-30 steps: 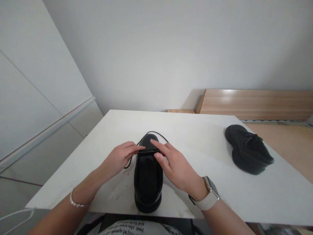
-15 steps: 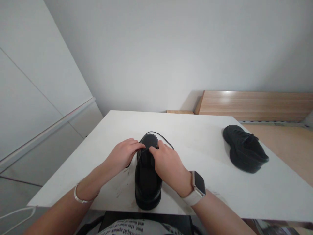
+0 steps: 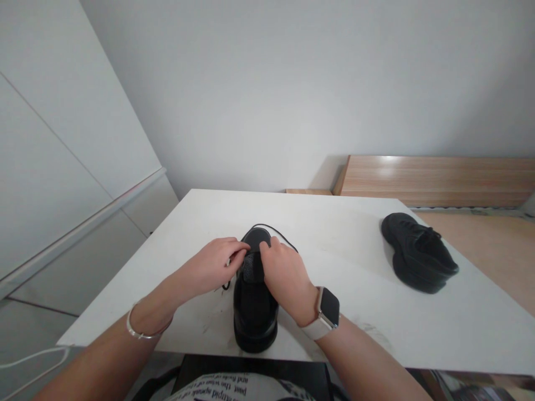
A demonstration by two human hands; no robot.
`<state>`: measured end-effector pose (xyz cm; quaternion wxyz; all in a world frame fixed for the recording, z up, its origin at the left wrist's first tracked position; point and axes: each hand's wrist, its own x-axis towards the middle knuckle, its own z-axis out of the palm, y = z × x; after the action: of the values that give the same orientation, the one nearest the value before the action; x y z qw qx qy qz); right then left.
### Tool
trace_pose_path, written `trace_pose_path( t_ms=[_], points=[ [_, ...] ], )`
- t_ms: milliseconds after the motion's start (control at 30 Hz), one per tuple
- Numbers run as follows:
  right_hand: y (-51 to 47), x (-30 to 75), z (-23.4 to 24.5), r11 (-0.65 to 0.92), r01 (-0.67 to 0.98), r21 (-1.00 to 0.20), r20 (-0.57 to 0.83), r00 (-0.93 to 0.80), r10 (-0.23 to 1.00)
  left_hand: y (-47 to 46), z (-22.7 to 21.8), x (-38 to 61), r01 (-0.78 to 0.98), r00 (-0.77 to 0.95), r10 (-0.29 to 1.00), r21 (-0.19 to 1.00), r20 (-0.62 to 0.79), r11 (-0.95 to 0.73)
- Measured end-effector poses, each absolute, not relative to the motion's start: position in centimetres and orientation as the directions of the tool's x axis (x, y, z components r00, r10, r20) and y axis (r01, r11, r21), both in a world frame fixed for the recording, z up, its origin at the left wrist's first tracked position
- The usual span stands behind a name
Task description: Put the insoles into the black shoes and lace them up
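At lower centre, a black shoe (image 3: 256, 314) was pinched at its edges by the left hand (image 3: 217, 263) and right hand (image 3: 287, 277).

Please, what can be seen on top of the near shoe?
On the near shoe, left hand and right hand flank a textured flap. What they cover cannot be seen.

Smooth, leather-like and softly glossy, the near shoe (image 3: 256, 329) shows a rough, pebbled tongue (image 3: 252, 268) on a smooth, smudged table (image 3: 334, 236); the far shoe (image 3: 418, 255) looks matt. The watch (image 3: 330, 307) has a glassy face, the bracelet (image 3: 140, 336) polished metal; the shirt (image 3: 234, 387) is printed cloth, the panel (image 3: 422, 178) glossy wood grain, the wall (image 3: 251, 100) matt.
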<state>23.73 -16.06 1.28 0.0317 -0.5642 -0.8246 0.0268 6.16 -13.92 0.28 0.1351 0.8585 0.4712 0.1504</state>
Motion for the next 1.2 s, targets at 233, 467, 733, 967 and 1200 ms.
trace_pose_path(
  t_ms=[233,467,733,967,1200],
  points=[
    [-15.8,24.1,1.0,0.345,0.934,-0.097,0.039,-0.343,0.939,-13.6,0.4,6.7,0.819,0.482,0.873,0.315,0.076,-0.479],
    [-15.6,24.8,0.3,0.345,0.936,-0.069,0.060,-0.341,0.938,-13.2,1.0,7.5,0.889,0.423,0.905,0.212,-0.037,-0.407],
    [-15.4,25.1,-1.1,0.399,0.911,-0.105,0.261,-0.362,0.895,-13.2,1.3,9.1,0.916,0.401,0.915,0.004,-0.051,-0.401],
    [-14.9,24.8,-2.3,0.500,0.800,-0.332,0.474,-0.317,0.822,-13.6,0.8,8.4,0.899,0.437,0.899,-0.038,0.010,-0.437],
    [-14.9,24.9,-2.8,0.512,0.771,-0.379,0.499,-0.295,0.815,-13.3,0.8,8.6,0.851,0.518,0.855,-0.118,0.027,-0.512]
  ],
)
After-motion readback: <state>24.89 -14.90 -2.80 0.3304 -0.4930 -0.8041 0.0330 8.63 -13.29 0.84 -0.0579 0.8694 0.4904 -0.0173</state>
